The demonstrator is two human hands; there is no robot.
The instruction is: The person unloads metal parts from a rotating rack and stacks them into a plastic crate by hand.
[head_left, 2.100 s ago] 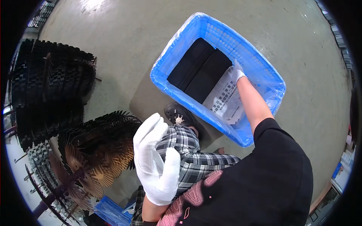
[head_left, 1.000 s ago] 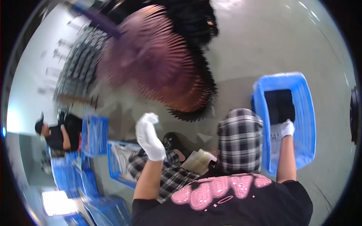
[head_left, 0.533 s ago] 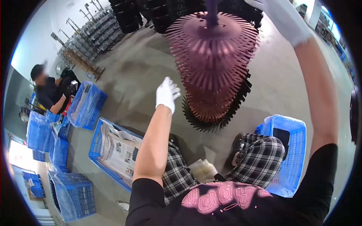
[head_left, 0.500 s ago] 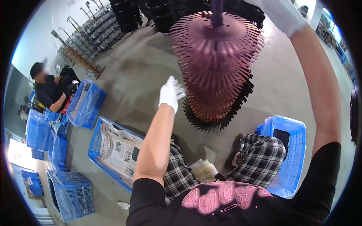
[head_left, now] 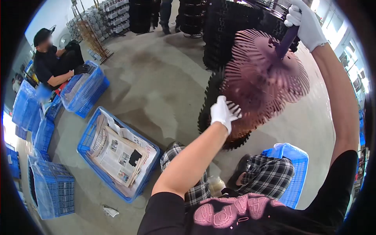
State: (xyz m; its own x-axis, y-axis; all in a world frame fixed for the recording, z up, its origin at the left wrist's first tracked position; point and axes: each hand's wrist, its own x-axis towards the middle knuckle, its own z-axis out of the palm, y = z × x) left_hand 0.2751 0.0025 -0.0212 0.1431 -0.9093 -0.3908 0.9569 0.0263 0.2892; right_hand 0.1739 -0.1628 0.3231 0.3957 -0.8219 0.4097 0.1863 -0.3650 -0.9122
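My right hand (head_left: 303, 23), in a white glove, is closed round the dark purple pole (head_left: 287, 42) at the top right. From this pole hang tiers of thin reddish-brown slats (head_left: 258, 78), fanned out in rings, with black ones at the lower edge. My left hand (head_left: 225, 112), also gloved in white, is against the left side of the lower tiers with its fingers apart. Whether its fingertips touch the slats I cannot tell. A blue basket (head_left: 299, 168) with a plastic liner stands beside my right knee, its contents mostly hidden by my leg.
Newspapers (head_left: 121, 156) lie in a blue basket (head_left: 147, 178) left of my legs. At the upper left a seated person (head_left: 49, 64) reaches into another lined basket (head_left: 88, 94). More blue baskets (head_left: 58, 188) stand at the far left. Black racks (head_left: 225, 29) stand behind the slats.
My right hand has left the lined basket and now holds the pole overhead. My left hand has moved right, to the slats. The view has swung, and the tiers now tilt with their top to the right.
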